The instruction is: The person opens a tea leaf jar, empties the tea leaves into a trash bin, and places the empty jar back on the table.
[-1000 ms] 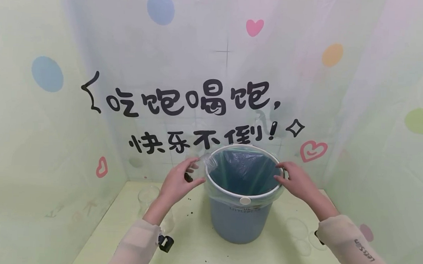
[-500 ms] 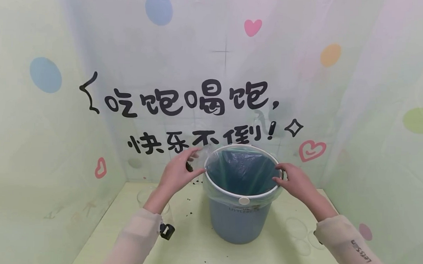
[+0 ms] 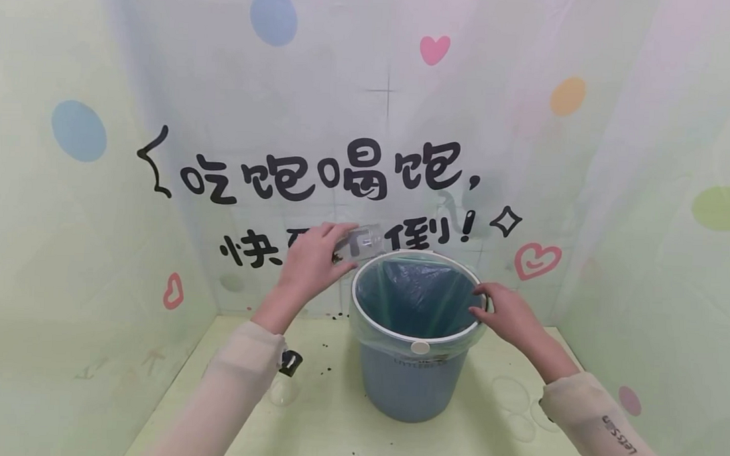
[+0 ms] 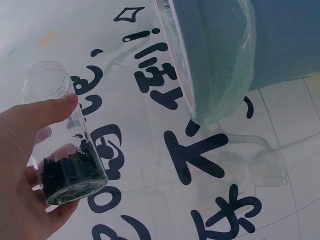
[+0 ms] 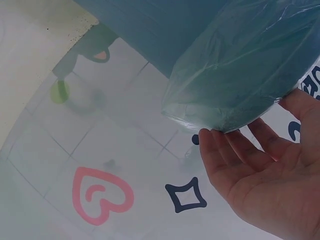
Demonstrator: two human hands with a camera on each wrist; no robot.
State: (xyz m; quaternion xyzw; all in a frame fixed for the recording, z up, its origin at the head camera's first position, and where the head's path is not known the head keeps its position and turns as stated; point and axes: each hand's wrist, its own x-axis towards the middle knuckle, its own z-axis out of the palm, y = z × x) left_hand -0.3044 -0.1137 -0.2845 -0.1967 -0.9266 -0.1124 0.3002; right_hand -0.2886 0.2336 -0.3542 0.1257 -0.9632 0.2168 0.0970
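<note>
My left hand (image 3: 312, 263) holds a clear glass jar (image 3: 367, 240), tipped on its side just above the left rim of a blue trash can (image 3: 410, 387). Dark, dry crumbled bits (image 4: 72, 170), like tea leaves, lie at the jar's base end in the left wrist view. Thumb and fingers wrap around the glass. A thin clear green bag (image 5: 235, 85) lines the can and folds over its white rim (image 3: 391, 333). On the right side, my right hand (image 3: 509, 313) grips that rim, its thumb at the edge and its fingers against the outside of the bag.
Dark specks (image 3: 328, 369) are scattered over the pale table (image 3: 309, 434). A faint round clear object (image 3: 283, 391) shows near the left wrist. Faint clear rings (image 3: 510, 394) lie right of the can. A printed wall sheet (image 3: 321, 99) stands behind.
My left hand has risen from beside the rim and brought the jar up and over toward the can's opening, tilting it. The right hand and the trash can have stayed in place.
</note>
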